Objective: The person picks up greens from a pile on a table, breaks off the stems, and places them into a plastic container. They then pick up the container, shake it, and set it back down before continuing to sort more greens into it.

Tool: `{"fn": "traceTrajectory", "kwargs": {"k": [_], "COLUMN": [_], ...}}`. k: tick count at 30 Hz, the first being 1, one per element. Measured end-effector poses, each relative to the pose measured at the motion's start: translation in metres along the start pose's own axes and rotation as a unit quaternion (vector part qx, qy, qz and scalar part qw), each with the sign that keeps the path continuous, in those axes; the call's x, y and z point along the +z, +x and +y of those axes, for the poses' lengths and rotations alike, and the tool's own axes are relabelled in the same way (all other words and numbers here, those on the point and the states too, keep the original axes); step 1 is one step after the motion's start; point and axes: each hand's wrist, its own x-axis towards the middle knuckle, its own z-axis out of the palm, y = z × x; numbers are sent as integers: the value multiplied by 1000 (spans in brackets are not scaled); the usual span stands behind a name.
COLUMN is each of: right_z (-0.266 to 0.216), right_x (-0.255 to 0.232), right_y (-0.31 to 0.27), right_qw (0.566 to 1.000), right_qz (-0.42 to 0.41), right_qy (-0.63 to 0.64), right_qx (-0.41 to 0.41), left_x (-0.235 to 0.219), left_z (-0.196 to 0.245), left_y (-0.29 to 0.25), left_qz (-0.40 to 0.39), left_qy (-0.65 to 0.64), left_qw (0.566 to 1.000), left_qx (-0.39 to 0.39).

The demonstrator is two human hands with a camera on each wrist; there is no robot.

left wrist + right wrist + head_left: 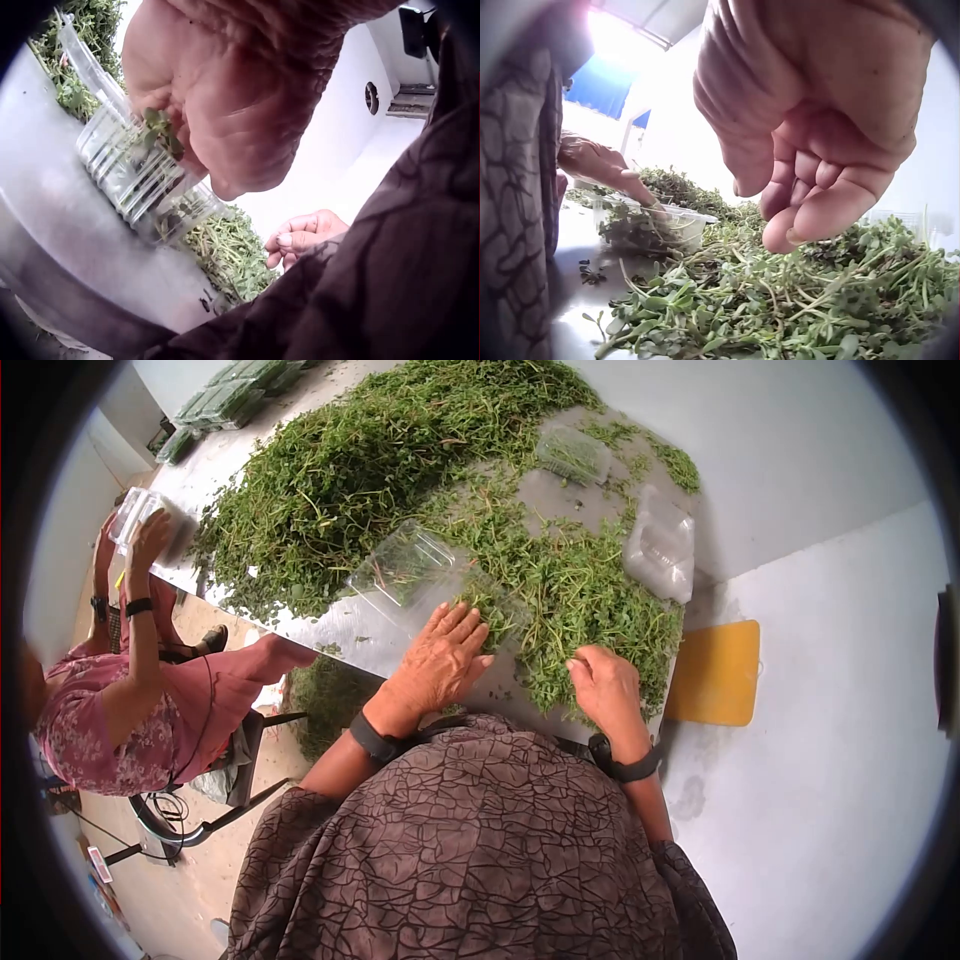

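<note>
My left hand (pixel 443 658) rests with fairly straight fingers over a clear plastic clamshell box (pixel 124 169). Its fingertips press into leafy green sprigs (pixel 634 229) inside the box, as the right wrist view shows. The raised lid (pixel 405 565) lies beyond the fingers, towards the big heap. My right hand (pixel 608 688) hovers just above a spread of loose green stems (pixel 780 307), close to the table's right edge. Its fingers (pixel 832 206) hang loosely bent, the thumb stands apart from them, and nothing shows between them.
A large heap of greens (pixel 350 470) covers the far left of the table (pixel 300 628). Two more clear boxes, one nearer (pixel 662 545) and one farther (pixel 573 455), lie at the right. A yellow board (pixel 715 673) leans by the wall. At left, another person (pixel 130 700) handles a clear box (pixel 135 520).
</note>
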Motion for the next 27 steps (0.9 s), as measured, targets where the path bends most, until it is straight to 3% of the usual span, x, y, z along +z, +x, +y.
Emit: {"fn": "traceTrajectory", "kwargs": {"k": [8, 12, 15, 16, 18, 19, 23, 27], "right_z": [10, 21, 20, 19, 12, 7, -19, -56], "right_x": [34, 33, 16, 9, -7, -14, -33, -61], "right_y": [22, 28, 31, 32, 35, 37, 45, 54], "right_qw": [985, 991, 994, 994, 977, 967, 961, 929], "right_qz": [-51, -32, 94, 94, 31, 12, 4, 10], "right_qy": [-160, -128, -54, -55, 180, 222, 257, 342], "right_qx": [-30, -37, -3, -4, 109, 123, 103, 139], "left_x": [11, 10, 9, 10, 11, 11, 13, 11], "left_z": [-3, -5, -5, -6, -6, -6, -8, -7], "left_y": [-7, -7, -7, -7, -7, -7, -7, -7], "left_qz": [-3, -4, -7, -2, 4, 1, 6, 10], "left_qy": [2, 0, -8, -6, -4, -2, -4, -11], "left_qw": [1000, 1000, 1000, 1000, 1000, 1000, 1000, 1000], "left_qx": [-15, -13, -8, -5, -5, -4, 1, -2]}}
